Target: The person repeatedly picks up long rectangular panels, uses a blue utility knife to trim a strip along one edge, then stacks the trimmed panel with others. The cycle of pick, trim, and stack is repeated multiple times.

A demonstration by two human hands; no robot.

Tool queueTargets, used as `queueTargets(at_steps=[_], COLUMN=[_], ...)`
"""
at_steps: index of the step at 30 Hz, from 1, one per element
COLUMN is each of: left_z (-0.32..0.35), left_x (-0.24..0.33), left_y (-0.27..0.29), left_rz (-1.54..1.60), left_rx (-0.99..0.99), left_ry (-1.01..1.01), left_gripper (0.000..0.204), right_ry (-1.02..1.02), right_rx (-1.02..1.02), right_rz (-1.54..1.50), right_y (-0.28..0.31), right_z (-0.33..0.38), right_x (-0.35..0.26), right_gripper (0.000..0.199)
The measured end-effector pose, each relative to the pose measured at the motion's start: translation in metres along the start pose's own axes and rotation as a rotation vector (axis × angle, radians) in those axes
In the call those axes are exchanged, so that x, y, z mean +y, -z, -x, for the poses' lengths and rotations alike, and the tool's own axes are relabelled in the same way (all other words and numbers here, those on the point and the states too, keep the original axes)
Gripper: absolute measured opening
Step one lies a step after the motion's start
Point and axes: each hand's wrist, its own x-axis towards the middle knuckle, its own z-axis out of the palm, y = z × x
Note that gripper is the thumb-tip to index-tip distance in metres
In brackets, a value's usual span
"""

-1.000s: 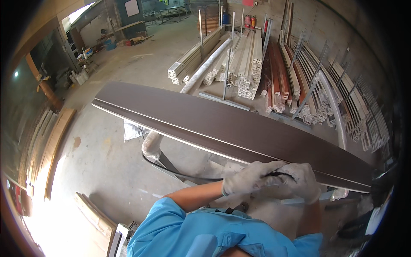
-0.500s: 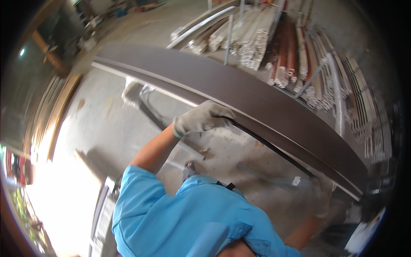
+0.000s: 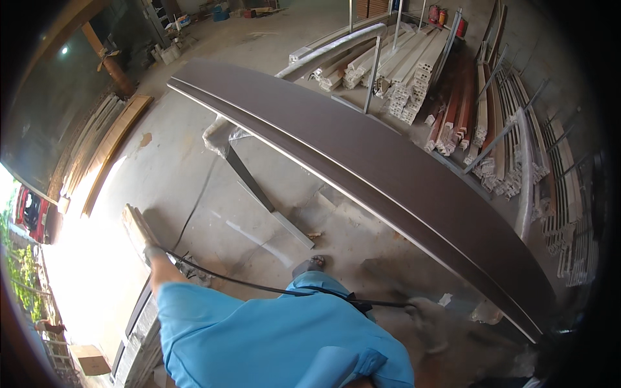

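Observation:
A long dark brown panel (image 3: 362, 152) with a pale edge lies diagonally in front of me, raised off the floor. Part of its support shows: a stand (image 3: 249, 178) with plastic wrapped around its upper end. Stretched across my waist is a thin black flexible strip (image 3: 249, 282). Out to the left, my gloved left hand (image 3: 154, 252) is closed on the strip, well away from the panel. My gloved right hand (image 3: 428, 324), blurred, is closed around the strip's other side, near the panel's right end. Both hands are below the panel's near edge in view.
Racks of long white and red-brown profiles (image 3: 414, 84) stand beyond the panel at the right. Wooden boards (image 3: 107, 152) lie along the left wall. Beside my left arm is a plastic-wrapped stack (image 3: 139, 343). A small white scrap (image 3: 445, 299) lies near my right hand.
My left hand has left the panel's edge and swung far left and down. The black strip has come away from the panel and now spans my waist. My right hand has moved left and down.

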Motion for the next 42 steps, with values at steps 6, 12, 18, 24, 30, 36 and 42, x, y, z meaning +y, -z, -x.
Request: queueTargets(at_steps=[6, 12, 18, 24, 30, 36, 42], left_z=[-0.287, -0.183, -0.211, -0.211, -0.089, 0.161, 0.382], left_x=[0.306, 0.380, 0.351, 0.346, 0.432, 0.523, 0.508], left_y=[0.061, -0.099, -0.172, -0.202, -0.135, -0.026, 0.093], left_rz=[0.769, 0.270, 0.435, 0.654, -0.120, 0.995, 1.258], left_rx=[0.609, 0.068, -0.038, -0.258, -0.069, -1.127, -1.588], left_ry=[-1.117, -0.492, -0.341, -0.762, -1.235, -1.579, -1.866], left_gripper=[0.046, 0.025, 0.024, 0.016, 0.011, 0.038, 0.043], right_ry=[0.038, -0.259, -0.409, -0.372, -0.194, -0.253, -0.347], right_rx=[0.060, 0.357, 0.613, 0.683, 0.925, 0.929, 1.062], right_rz=[-0.082, -0.006, -0.034, 0.367, 0.620, 0.412, 0.640], right_y=[-0.045, -0.030, -0.015, 0.004, 0.072, 0.075, 0.028], right_z=[-0.097, -0.073, -0.061, -0.082, -0.074, -0.053, -0.001], right_x=[-0.046, -0.034, -0.049, -0.051, -0.050, -0.071, -0.065], right_gripper=[0.017, 0.033, 0.041, 0.027, 0.023, 0.037, 0.016])
